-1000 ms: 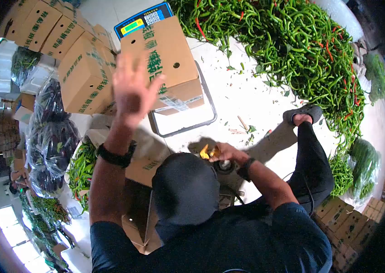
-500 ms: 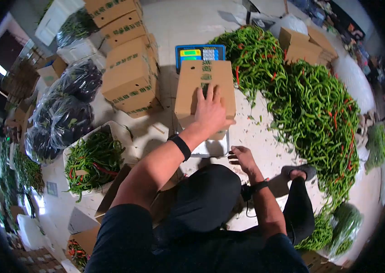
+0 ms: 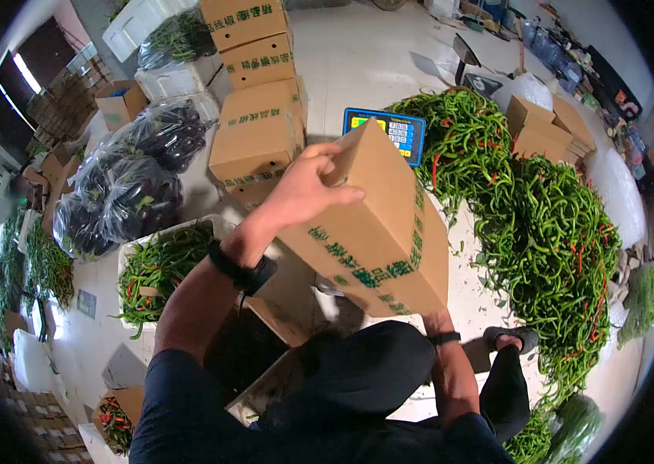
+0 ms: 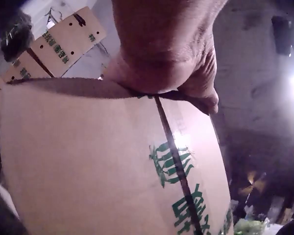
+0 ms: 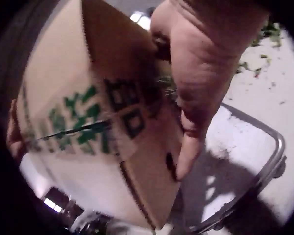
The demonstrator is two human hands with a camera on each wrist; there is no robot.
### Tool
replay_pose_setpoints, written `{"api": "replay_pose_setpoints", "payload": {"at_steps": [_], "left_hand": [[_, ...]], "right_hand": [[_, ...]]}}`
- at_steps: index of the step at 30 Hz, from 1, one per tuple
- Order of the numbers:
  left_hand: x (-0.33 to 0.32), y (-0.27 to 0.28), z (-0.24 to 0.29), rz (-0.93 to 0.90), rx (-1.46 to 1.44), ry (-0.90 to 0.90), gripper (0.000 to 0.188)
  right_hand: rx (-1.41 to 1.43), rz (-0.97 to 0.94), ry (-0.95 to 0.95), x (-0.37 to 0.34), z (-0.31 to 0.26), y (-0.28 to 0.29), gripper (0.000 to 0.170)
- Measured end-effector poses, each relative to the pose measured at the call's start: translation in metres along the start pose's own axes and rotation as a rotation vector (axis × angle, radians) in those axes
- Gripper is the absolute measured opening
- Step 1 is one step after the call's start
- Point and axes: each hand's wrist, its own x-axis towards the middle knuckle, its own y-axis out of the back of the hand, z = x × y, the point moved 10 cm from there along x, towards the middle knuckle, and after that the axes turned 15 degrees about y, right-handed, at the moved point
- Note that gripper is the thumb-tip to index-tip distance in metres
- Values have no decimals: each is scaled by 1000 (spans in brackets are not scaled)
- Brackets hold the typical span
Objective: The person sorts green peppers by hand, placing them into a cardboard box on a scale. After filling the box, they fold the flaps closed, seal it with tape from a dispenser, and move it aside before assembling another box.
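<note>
A taped cardboard box [image 3: 373, 240] with green lettering is tilted up in front of me, between both hands. My left hand [image 3: 307, 185] grips its upper left edge, thumb along one face; the left wrist view shows the hand [image 4: 171, 54] over the taped seam. Most of my right hand is behind the box's lower right corner in the head view. In the right wrist view that hand [image 5: 201, 73] holds the box side, thumb beside a small hole. The scale's white platform [image 5: 235, 137] lies below the box, and its blue display panel [image 3: 412, 143] stands behind.
Stacked cardboard boxes [image 3: 253, 143] stand at the left, beside clear bags of dark purple produce [image 3: 137, 193]. A white crate of green peppers [image 3: 157, 271] is nearer me. A large pile of peppers [image 3: 551, 240] covers the floor at right. An open box [image 3: 265, 340] sits by my knee.
My right hand has let go of a yellow item and taken hold of the box. My left hand went from lying on the box top to gripping its edge; the box is tilted up from the scale.
</note>
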Motion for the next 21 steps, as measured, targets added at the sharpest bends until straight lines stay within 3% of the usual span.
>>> {"api": "replay_pose_setpoints", "payload": {"at_steps": [1,5,6,7,9,10,11,12,13,14,15,16,17,18,19,20,21], "left_hand": [[-7,10,-5,5,1,-4,63],[-73,75,-8,370,183,-518,79],[-91,100,-7,364,-75,-527,79],[-109,125,-3,353,-334,-530,78],[-139,170,-21,562,-602,-462,72],[-137,173,-22,567,-601,-465,72],[-141,185,-33,707,-737,-520,68],[-144,195,-44,843,-875,-575,64],[-133,196,-41,844,-877,-580,64],[-126,198,-29,1038,-591,-505,62],[-113,194,-18,1209,-297,-415,62],[-89,188,-31,1378,-255,-333,63],[-65,177,-52,1545,-210,-245,64],[-34,162,-76,1542,-218,-246,64],[5,146,-99,1487,-147,-189,63],[31,136,-109,1428,-74,-135,63],[33,132,-106,1415,-74,-134,63]], "right_hand": [[-44,-10,47,-1,-4,-7,68],[-304,-99,266,28,-53,-63,67],[-307,-129,322,47,-71,-92,67],[-88,-132,254,68,-87,-139,66],[-65,-286,340,94,-137,-253,77],[-101,-385,470,114,-165,-294,80],[-135,-489,605,123,-188,-330,83],[-243,-332,711,129,-200,-338,80],[-350,-166,812,128,-210,-337,78],[-439,-236,850,119,-203,-342,66],[-982,-288,847,102,-195,-339,54],[-1032,-430,782,93,-163,-324,47],[-1121,-499,601,83,-129,-298,46],[-1133,-623,356,67,-95,-272,50],[-1253,-554,247,51,-76,-239,52],[-1381,-552,218,40,-61,-204,51],[-1334,-529,186,33,-46,-162,51]]}}
